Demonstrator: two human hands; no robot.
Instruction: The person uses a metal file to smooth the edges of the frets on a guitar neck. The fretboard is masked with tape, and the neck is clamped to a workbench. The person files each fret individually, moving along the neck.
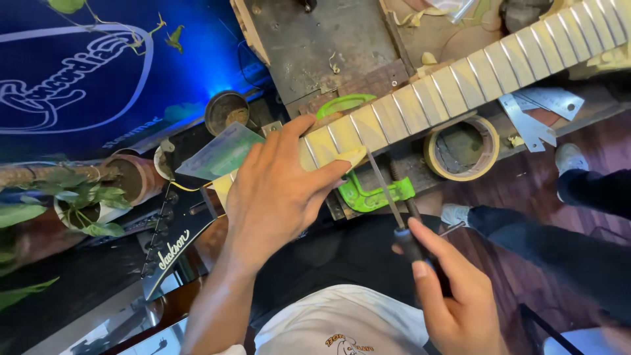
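Across the cluttered counter (315,46) in the head view lies one long guitar neck with pale taped fretboard and metal frets (460,75), clamped by one bright green clamp (368,194), apparently so it stays put. Left hand (276,190) presses flat on its near end, steadying it. Right hand (447,283) grips one slim dark-handled file (388,194), tip against a fret edge. One roll of tan tape (463,148) sits nearby.

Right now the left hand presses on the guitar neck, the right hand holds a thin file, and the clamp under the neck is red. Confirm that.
Not quite: the clamp is bright green, not red, as the head view shows. The rest holds: the left hand presses on the guitar neck and the right hand holds a thin file.
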